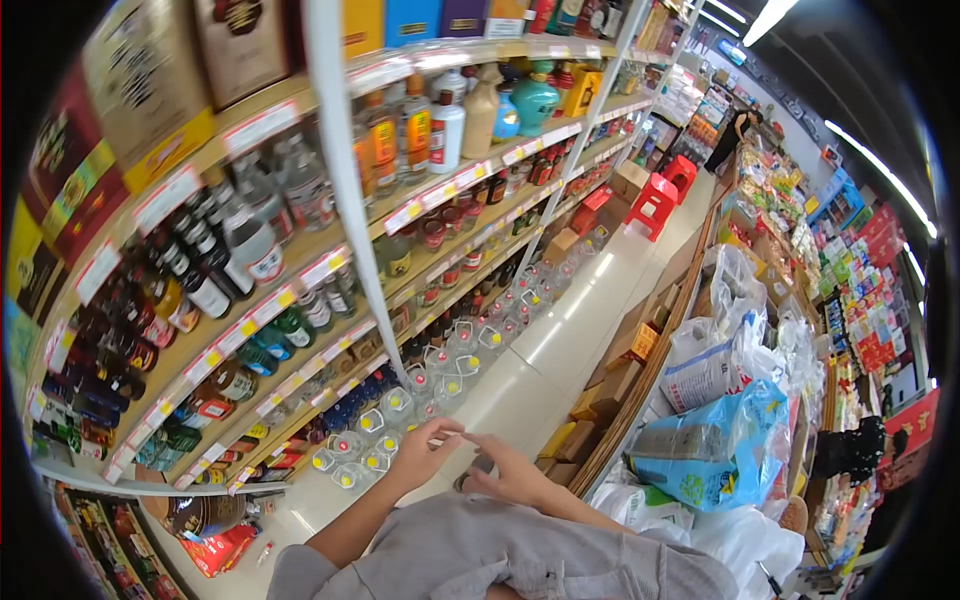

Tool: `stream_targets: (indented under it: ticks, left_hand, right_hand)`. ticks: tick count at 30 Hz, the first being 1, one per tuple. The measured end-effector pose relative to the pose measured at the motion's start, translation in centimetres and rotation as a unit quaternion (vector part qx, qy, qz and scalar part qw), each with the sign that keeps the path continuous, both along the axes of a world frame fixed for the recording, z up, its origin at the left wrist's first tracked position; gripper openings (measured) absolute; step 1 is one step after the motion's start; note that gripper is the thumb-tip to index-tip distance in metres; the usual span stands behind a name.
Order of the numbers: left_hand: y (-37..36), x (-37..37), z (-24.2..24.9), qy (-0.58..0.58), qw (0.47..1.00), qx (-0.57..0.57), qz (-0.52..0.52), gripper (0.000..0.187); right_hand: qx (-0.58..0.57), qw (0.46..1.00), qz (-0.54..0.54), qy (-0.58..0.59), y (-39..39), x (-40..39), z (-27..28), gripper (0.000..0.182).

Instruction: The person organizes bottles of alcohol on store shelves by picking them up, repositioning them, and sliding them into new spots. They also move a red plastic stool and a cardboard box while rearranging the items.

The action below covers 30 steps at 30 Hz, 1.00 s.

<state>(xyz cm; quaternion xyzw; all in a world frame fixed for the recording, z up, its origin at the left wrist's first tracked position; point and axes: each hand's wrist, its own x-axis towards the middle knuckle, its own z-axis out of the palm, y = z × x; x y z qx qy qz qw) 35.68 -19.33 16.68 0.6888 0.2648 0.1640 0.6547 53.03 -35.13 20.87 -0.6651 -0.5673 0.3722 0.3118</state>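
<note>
Brown and green glass bottles fill the left side, lined up on long shelves whose front edges carry price strips. On the floor along the foot of those shelves, clear plastic jugs with yellow and red caps stand upright, packed together. Their grouping is longer than it is wide, its long axis following the shelf's bottom edge away towards the red stools.

The nearest jugs lie forward and to the left of the fingers, lower down, towards the floor. The left hand is the nearer one; it looks empty, its fingers loosely bent and apart, pointing inward. The right hand sits beside it, farther from the jugs, also seemingly empty, with its fingers half-extended towards the left fingertips. Whether the fingertips touch is hard to tell.

Right of the hands, brown cartons line the foot of a display stand. By its near end are a blue plastic bag and white bags, to the right of the right hand and well apart from the jugs. A person stands near the far end of the aisle.
</note>
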Motion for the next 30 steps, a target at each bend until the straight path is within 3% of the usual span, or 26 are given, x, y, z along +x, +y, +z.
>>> stream_targets:
  ticks: [3, 6, 10, 12, 14, 18, 25, 27, 30]
  left_hand:
    - [-0.7, 7.0, 4.7, 0.052, 0.993, 0.085, -0.065, 0.033]
    - [-0.9, 13.1, 4.9, 0.063, 0.976, 0.190, -0.090, 0.041]
    - [-0.6, 18.6, 5.0, 0.094, 0.952, 0.270, -0.114, 0.059]
    - [-0.2, 21.2, 5.1, 0.091, 0.941, 0.289, -0.149, 0.060]
    - [0.4, 24.1, 5.9, 0.123, 0.931, 0.288, -0.187, 0.061]
    - [2.4, 30.6, 3.2, 0.073, 0.915, 0.332, -0.217, 0.063]
    - [5.8, 44.4, 1.1, 0.034, 0.909, 0.263, -0.321, 0.068]
    - [7.8, 49.1, 0.3, -0.028, 0.886, 0.312, -0.342, 0.070]
    - [10.1, 55.1, 0.9, -0.011, 0.891, 0.274, -0.361, 0.070]
  right_hand:
    - [0.028, 0.998, -0.062, -0.013, -0.1, 5.8, -0.5, 0.061]
    - [0.074, 0.993, -0.086, -0.035, 0.2, 11.5, -1.5, 0.058]
    - [0.119, 0.987, -0.108, -0.015, 1.4, 17.9, -2.1, 0.052]
    - [0.126, 0.985, -0.117, -0.010, 2.0, 20.7, -3.2, 0.049]
    - [0.136, 0.981, -0.138, 0.000, 2.2, 23.0, -3.7, 0.047]
    - [0.078, 0.981, -0.175, -0.014, 2.5, 28.2, -3.4, 0.047]
    - [0.020, 0.961, -0.277, -0.016, 3.7, 38.9, -6.1, 0.051]
    - [0.011, 0.953, -0.300, -0.033, 4.7, 42.1, -5.7, 0.051]
    - [-0.011, 0.944, -0.329, -0.012, 6.9, 46.2, -3.5, 0.053]
